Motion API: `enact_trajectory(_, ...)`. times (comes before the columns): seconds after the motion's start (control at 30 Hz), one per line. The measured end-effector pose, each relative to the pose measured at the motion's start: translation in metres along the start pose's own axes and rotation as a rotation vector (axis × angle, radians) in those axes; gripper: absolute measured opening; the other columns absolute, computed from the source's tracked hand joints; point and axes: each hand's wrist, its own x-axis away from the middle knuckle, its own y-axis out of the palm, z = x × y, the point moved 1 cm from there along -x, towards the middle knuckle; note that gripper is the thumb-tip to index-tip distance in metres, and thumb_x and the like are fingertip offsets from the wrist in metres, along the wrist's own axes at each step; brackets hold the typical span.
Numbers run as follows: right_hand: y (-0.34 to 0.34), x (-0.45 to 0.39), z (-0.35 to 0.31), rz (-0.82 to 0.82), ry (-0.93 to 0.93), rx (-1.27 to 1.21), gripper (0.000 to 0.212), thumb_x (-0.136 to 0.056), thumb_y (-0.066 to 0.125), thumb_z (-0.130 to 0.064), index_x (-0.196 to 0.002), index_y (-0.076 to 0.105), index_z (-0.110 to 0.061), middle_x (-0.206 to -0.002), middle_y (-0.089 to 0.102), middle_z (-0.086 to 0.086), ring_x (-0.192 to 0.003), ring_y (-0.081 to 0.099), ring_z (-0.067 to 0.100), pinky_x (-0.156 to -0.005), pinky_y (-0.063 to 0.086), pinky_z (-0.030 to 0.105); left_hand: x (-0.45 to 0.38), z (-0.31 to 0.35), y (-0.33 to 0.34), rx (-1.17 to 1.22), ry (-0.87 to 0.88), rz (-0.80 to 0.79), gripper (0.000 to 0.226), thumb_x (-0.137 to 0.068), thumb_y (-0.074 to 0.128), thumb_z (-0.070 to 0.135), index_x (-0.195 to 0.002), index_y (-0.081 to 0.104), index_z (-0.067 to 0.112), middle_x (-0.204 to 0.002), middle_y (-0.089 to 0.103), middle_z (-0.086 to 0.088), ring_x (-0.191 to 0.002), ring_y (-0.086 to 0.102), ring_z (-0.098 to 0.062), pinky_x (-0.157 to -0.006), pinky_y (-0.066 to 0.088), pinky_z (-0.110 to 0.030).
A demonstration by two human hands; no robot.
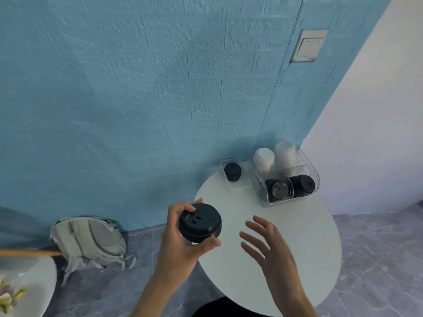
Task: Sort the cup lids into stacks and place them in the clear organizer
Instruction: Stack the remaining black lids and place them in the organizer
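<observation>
The left hand (183,234) is wrapped around a stack of black lids (199,223), thumb under the near edge and fingertips curled over the far rim, so the stack sits squared up between them above the left edge of the round white table (297,248). Gripped from the side like that, the top stays free, which looks meant to let more lids go on or to let the other hand take over. The right hand (267,245) hovers just beside it over the table, fingers spread and slack, holding nothing; I'd guess it is ready to steady or receive the stack.

Farther back, against the blue wall (137,88), stands the clear organizer (315,177). Its front compartments already hold black lids (302,184), and white lids (263,160) stand in stacks behind the divider. Left of it, a small clear tray (238,186) holds another short black stack (232,171). A backpack (89,241) leans on the floor by the wall.
</observation>
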Motion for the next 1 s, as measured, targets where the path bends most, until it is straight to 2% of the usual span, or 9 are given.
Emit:
enact_trajectory(0.13, -0.013, -0.021, -0.005, 0.072, -0.014, -0.003, 0.039, -0.099, 0.046, -0.041, -0.124, 0.066, -0.019, -0.123, 0.072, 0.003, -0.111, 0.071, 0.027, -0.097, 0.052, 0.045, -0.015, -0.001, 0.012, -0.001, -0.001, 0.008, 0.079, -0.050, 0.095, 0.064, -0.111, 0.051, 0.040, -0.137, 0.065, 0.005, -0.125, 0.063, -0.021, -0.098, 0.055, -0.029)
enact_trajectory(0.27, -0.033, -0.039, -0.010, 0.100, 0.041, -0.059, 0.034, -0.107, 0.040, -0.032, -0.124, 0.066, -0.017, -0.121, 0.073, 0.003, -0.110, 0.071, 0.029, -0.097, 0.052, 0.047, -0.032, -0.006, 0.030, -0.020, -0.013, -0.004, 0.081, -0.048, 0.095, 0.064, -0.111, 0.050, 0.039, -0.138, 0.065, 0.004, -0.124, 0.064, -0.024, -0.100, 0.054, -0.041)
enact_trajectory(0.4, -0.051, -0.060, -0.014, 0.074, 0.063, -0.024, 0.037, -0.101, 0.046, -0.036, -0.122, 0.068, -0.016, -0.117, 0.074, 0.005, -0.108, 0.072, 0.030, -0.098, 0.053, 0.049, -0.049, -0.016, 0.060, -0.036, -0.024, -0.031, 0.085, -0.048, 0.093, 0.069, -0.113, 0.049, 0.037, -0.138, 0.064, 0.007, -0.124, 0.064, -0.023, -0.099, 0.054, -0.043)
enact_trajectory(0.53, -0.075, -0.100, -0.015, 0.011, 0.079, 0.058, 0.045, -0.089, 0.051, -0.042, -0.119, 0.069, -0.015, -0.115, 0.074, 0.006, -0.106, 0.072, 0.030, -0.095, 0.055, 0.047, -0.066, -0.040, 0.098, -0.052, -0.009, -0.010, 0.083, -0.049, 0.091, 0.071, -0.112, 0.050, 0.036, -0.134, 0.067, 0.009, -0.121, 0.066, -0.022, -0.094, 0.056, -0.028)
enact_trajectory(0.6, -0.093, -0.121, -0.013, -0.002, 0.082, 0.089, 0.044, -0.088, 0.052, -0.041, -0.118, 0.070, -0.014, -0.115, 0.074, 0.007, -0.105, 0.072, 0.030, -0.093, 0.056, 0.046, -0.073, -0.056, 0.114, -0.058, -0.017, -0.004, 0.083, -0.049, 0.090, 0.073, -0.111, 0.050, 0.036, -0.132, 0.068, 0.007, -0.119, 0.067, -0.022, -0.092, 0.056, -0.025)
enact_trajectory(0.67, -0.111, -0.139, -0.010, -0.017, 0.083, 0.102, 0.042, -0.088, 0.054, -0.039, -0.118, 0.070, -0.013, -0.114, 0.074, 0.007, -0.104, 0.072, 0.030, -0.090, 0.057, 0.042, -0.078, -0.074, 0.128, -0.070, -0.011, 0.020, 0.085, -0.048, 0.089, 0.074, -0.111, 0.049, 0.035, -0.132, 0.068, 0.007, -0.118, 0.068, -0.023, -0.090, 0.058, -0.027)
enact_trajectory(0.73, -0.129, -0.156, -0.002, -0.047, 0.085, 0.118, 0.036, -0.093, 0.066, -0.037, -0.118, 0.070, -0.013, -0.114, 0.074, 0.007, -0.104, 0.072, 0.030, -0.086, 0.060, 0.039, -0.082, -0.093, 0.139, -0.062, -0.019, 0.029, 0.085, -0.047, 0.091, 0.072, -0.111, 0.050, 0.035, -0.132, 0.068, 0.005, -0.119, 0.067, -0.023, -0.088, 0.059, -0.029)
enact_trajectory(0.9, -0.156, -0.188, 0.033, -0.191, 0.062, 0.217, 0.047, -0.081, 0.060, -0.040, -0.116, 0.071, -0.011, -0.114, 0.073, 0.009, -0.103, 0.072, 0.029, -0.086, 0.060, 0.036, -0.087, -0.147, 0.163, -0.112, 0.016, 0.009, 0.084, -0.040, 0.098, 0.064, -0.104, 0.051, 0.035, -0.129, 0.070, 0.006, -0.114, 0.069, -0.020, -0.085, 0.060, -0.028)
enact_trajectory(1.0, -0.162, -0.202, 0.059, -0.300, 0.050, 0.285, 0.061, -0.074, 0.066, -0.055, -0.119, 0.069, -0.015, -0.115, 0.073, 0.005, -0.106, 0.071, 0.027, -0.088, 0.058, 0.035, -0.086, -0.186, 0.170, -0.181, 0.058, -0.022, 0.085, -0.037, 0.103, 0.054, -0.101, 0.051, 0.034, -0.126, 0.070, 0.008, -0.111, 0.070, -0.017, -0.085, 0.062, -0.038)
